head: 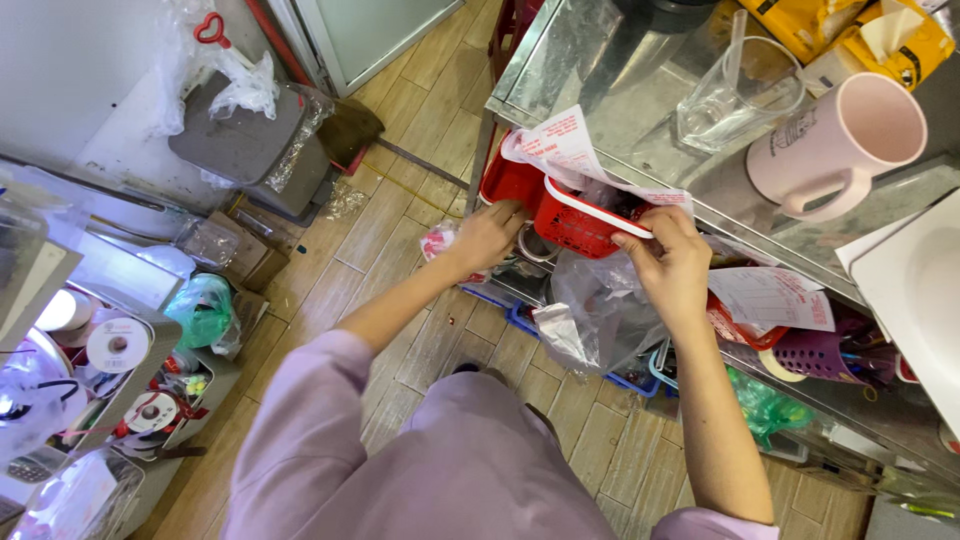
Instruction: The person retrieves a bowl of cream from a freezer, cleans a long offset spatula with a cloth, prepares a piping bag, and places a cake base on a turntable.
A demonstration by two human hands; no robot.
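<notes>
Right hand (672,262): fingers closed on the white rim of the red basket (580,222), gripping its near edge; a clear plastic bag (595,310) hangs just below the basket.

Left hand (487,237): fingers curled onto the basket's left side, where a second red container (507,182) sits against it; whether it grips or merely steadies cannot be told.

Red basket: on the shelf under the metal tabletop (600,90), half pulled out, with a printed paper slip (565,145) draped across its top.

Handling note: the basket likely comes out best level, both hands on the rim, so the loose slip and contents do not spill.

Above the basket, on the tabletop: a clear measuring jug (735,100) and a pink mug (840,145), near the edge.

Right of the basket: more paper slips (770,295), a purple basket (815,355), crowding the shelf.

Well left of the basket: ribbon spools (118,345) on a rack.

Obstruction: the hanging bag and the packed shelf hem the basket in.
</notes>
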